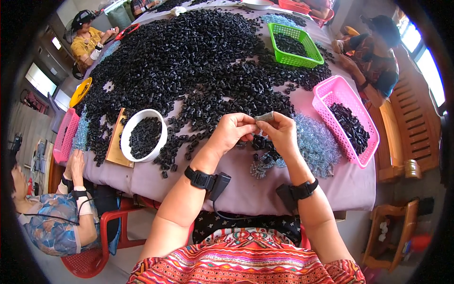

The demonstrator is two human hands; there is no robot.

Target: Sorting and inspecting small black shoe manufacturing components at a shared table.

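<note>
Over the near part of the table, my left hand (231,132) and my right hand (282,134) meet fingertip to fingertip, both closed in a pinch. Whatever sits between them is too small and covered to make out. A grey, rough-looking cylinder (265,116) shows at my right fingers; I cannot tell whether it is a finger covering or a held thing. Small black plastic pieces (261,142) lie just below the hands. Beside my right hand spreads a heap of clear bluish plastic pieces (314,146). Each wrist wears a black strap.
A large heap of black pieces (189,52) covers much of the cloth-covered table (246,191). Around it stand a white bowl (164,137), a wooden board (115,152), a pink basket (371,137) and a green basket (312,60). Other people sit left (56,222) and right (378,61).
</note>
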